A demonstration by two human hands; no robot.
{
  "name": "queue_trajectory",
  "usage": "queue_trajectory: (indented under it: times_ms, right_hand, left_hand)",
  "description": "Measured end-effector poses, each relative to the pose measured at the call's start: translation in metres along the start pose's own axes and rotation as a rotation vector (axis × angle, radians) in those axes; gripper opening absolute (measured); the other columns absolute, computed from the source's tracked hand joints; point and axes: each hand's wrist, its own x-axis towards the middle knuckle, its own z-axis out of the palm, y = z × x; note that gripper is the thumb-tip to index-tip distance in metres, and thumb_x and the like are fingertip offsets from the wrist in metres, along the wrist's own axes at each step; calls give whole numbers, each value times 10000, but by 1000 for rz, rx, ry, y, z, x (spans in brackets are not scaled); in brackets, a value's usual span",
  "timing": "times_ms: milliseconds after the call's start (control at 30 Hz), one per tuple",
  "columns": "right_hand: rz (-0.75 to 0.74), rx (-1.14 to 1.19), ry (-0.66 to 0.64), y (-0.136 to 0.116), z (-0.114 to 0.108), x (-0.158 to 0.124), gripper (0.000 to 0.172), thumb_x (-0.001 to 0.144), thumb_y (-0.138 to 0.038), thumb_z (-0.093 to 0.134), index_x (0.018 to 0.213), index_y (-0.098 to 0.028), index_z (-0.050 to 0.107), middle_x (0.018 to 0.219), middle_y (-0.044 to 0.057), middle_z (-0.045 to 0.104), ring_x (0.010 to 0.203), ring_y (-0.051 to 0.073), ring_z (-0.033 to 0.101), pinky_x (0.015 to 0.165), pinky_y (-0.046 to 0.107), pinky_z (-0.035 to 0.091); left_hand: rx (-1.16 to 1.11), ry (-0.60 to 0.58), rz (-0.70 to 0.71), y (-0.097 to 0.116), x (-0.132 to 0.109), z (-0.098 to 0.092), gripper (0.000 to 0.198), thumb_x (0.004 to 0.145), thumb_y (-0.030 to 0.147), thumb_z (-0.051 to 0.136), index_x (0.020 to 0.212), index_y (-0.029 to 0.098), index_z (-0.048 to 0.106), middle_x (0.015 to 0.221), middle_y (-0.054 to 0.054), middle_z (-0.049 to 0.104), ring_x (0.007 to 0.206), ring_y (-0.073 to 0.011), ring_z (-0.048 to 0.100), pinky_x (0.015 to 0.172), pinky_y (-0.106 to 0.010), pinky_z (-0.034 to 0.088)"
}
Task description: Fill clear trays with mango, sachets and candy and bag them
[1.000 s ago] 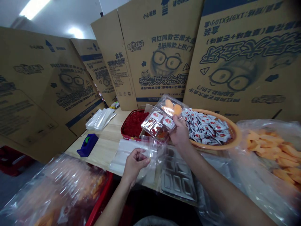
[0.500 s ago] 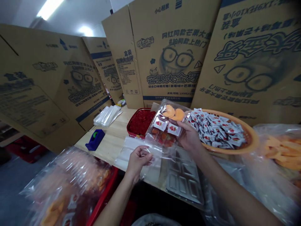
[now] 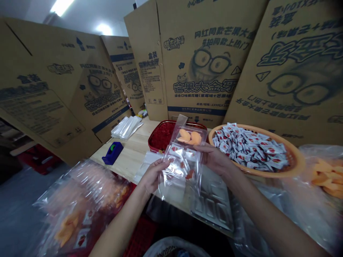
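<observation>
My right hand grips a clear plastic tray filled with two orange candies, small red-and-white sachets and red pieces. My left hand pinches the mouth of a clear plastic bag. The lower half of the tray sits inside the bag, held above the table's near edge. Its upper end with the orange candies sticks out above the bag.
An orange basket of sachets stands at the right and a red tin of red pieces behind the tray. Empty trays lie below. A blue tape dispenser, stacked bags, sacks of orange candy and tall cartons surround the wooden table.
My hands came together: the tray dropped from up by the basket and its lower end slid into the bag that my left hand lifted and holds. The view shifted a little.
</observation>
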Motion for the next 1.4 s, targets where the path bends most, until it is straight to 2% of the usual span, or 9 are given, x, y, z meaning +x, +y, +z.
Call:
queue_trajectory:
  times_ms: [233, 400, 533, 667, 767, 1000, 1167, 1267, 1400]
  right_hand:
    - [131, -78, -122, 3, 11, -12, 424, 636, -167, 685, 1052, -201, 614, 1038, 47, 661, 970, 208, 606, 887, 350, 458]
    - [-101, -91, 92, -2, 24, -7, 568, 634, -284, 709, 1162, -342, 508, 1100, -2, 624, 906, 192, 618, 689, 305, 532]
    - [-71, -404, 148, 4, 30, -1, 456, 554, -380, 752, 986, -302, 629, 992, 14, 658, 808, 176, 623, 539, 207, 511]
    - [-92, -738, -11, 19, 31, 5, 401, 519, -421, 760, 894, -304, 676, 991, 67, 661, 831, 225, 627, 573, 254, 526]
    - [-302, -920, -149, 31, 41, 4, 266, 579, -448, 721, 804, -308, 697, 994, 71, 647, 861, 228, 620, 657, 281, 524]
    - [-558, -1069, -587, 50, 116, -24, 166, 768, -408, 574, 701, -296, 676, 731, 6, 628, 654, 132, 610, 567, 197, 500]
    - [-854, -1105, -599, 55, 145, -33, 126, 796, -334, 546, 885, -297, 626, 961, 30, 594, 886, 164, 580, 754, 273, 488]
    - [-950, -1121, -494, 53, 143, -30, 226, 783, -349, 549, 1008, -328, 571, 1080, 43, 549, 1000, 203, 527, 859, 367, 439]
    - [-825, -1154, -400, 52, 130, -27, 199, 794, -355, 515, 988, -361, 558, 1072, 38, 555, 983, 223, 538, 853, 411, 436]
  left_hand:
    - [-34, -128, 17, 2, -7, -5, 256, 671, 216, 697, 903, 137, 624, 800, -42, 657, 666, -153, 626, 640, -290, 507]
    - [-139, -71, 85, -9, -13, -4, 233, 667, 226, 701, 863, 121, 634, 746, -34, 653, 638, -132, 611, 631, -259, 474]
    - [-248, -35, 86, -19, -21, -8, 281, 616, 242, 737, 848, 111, 650, 672, -23, 642, 533, -101, 566, 572, -239, 443]
    - [-328, 11, 152, -19, -34, -17, 391, 545, 237, 779, 896, 107, 664, 752, -53, 660, 616, -122, 596, 665, -264, 452]
    - [-319, 77, 216, -18, -50, -25, 415, 516, 236, 792, 894, 120, 667, 778, -46, 650, 656, -119, 593, 698, -263, 446]
    - [184, 162, 389, -11, -114, -42, 327, 616, 294, 720, 909, 158, 671, 815, -27, 650, 738, -127, 573, 731, -244, 431]
    - [397, 445, 549, 0, -173, -67, 196, 679, 297, 665, 812, 153, 678, 841, -52, 679, 807, -189, 602, 747, -282, 451]
    - [212, 852, 765, -1, -201, -102, 175, 689, 294, 655, 815, 173, 664, 848, -38, 683, 789, -175, 615, 704, -265, 465]
    - [25, 1364, 1024, -14, -215, -164, 283, 661, 292, 660, 931, 207, 645, 869, -2, 665, 774, -136, 610, 706, -246, 460]
